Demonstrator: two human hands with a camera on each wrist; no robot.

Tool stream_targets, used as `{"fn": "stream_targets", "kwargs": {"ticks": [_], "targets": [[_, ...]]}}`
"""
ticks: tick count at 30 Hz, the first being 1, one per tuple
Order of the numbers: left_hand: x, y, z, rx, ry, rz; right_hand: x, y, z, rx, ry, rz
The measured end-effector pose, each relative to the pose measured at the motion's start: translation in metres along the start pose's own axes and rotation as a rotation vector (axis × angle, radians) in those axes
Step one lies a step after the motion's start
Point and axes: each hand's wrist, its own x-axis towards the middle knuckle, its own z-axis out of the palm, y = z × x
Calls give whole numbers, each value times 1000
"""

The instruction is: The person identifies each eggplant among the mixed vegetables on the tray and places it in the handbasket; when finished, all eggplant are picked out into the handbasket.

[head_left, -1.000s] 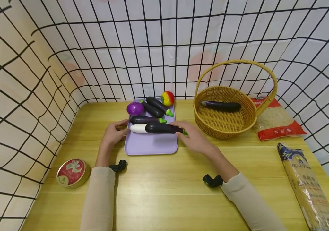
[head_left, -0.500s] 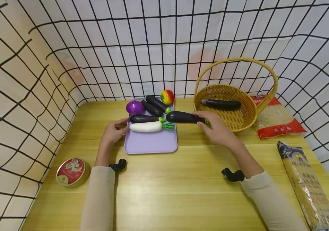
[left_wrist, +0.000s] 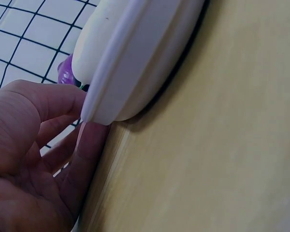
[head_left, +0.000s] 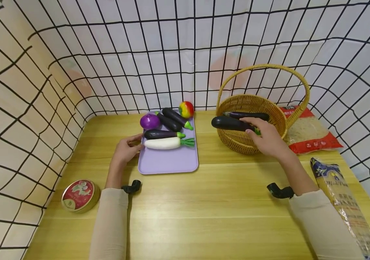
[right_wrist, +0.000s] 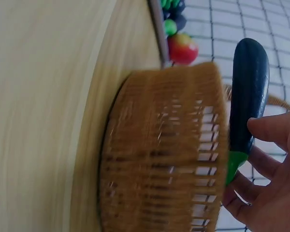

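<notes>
My right hand (head_left: 267, 137) holds a dark eggplant (head_left: 228, 123) near its green stem end, over the front rim of the wicker basket (head_left: 236, 143). In the right wrist view the thumb lies on one side of the eggplant (right_wrist: 249, 92), fingers behind. Another eggplant (head_left: 257, 116) lies inside the basket. At the lilac tray's (head_left: 168, 164) left edge, my left hand (head_left: 126, 150) pinches the rim between thumb and fingers, as the left wrist view shows. On the tray are a white radish (head_left: 162, 143) with green leaves, several eggplants (head_left: 160, 134), and a purple onion-like vegetable (head_left: 150, 121).
A red-yellow pepper (head_left: 186, 109) sits at the tray's back right corner. The basket's tall handle (head_left: 269, 66) arches over it. Right of it lie a red-ended bag (head_left: 314, 133) and a long clear packet (head_left: 347, 202). A round tin (head_left: 81, 195) stands at left; black grid panels (head_left: 178, 54) enclose the table.
My right hand has lifted the eggplant off the white radish and carried it right to the basket, uncovering the radish's green leaves. My left hand stays at the tray's edge.
</notes>
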Motion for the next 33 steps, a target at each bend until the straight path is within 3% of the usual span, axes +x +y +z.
{"fn": "stream_targets", "kwargs": {"ticks": [9, 16, 28, 33], "targets": [[-1, 3, -1, 5, 12, -5, 17, 33, -12, -123, -16, 76], [-2, 3, -1, 6, 12, 0, 33, 46, -10, -246, -69, 124], [-1, 1, 0, -5, -1, 2, 54, 62, -5, -248, -177, 172], [0, 0, 0, -9, 2, -1, 58, 63, -4, -249, -184, 175]]}}
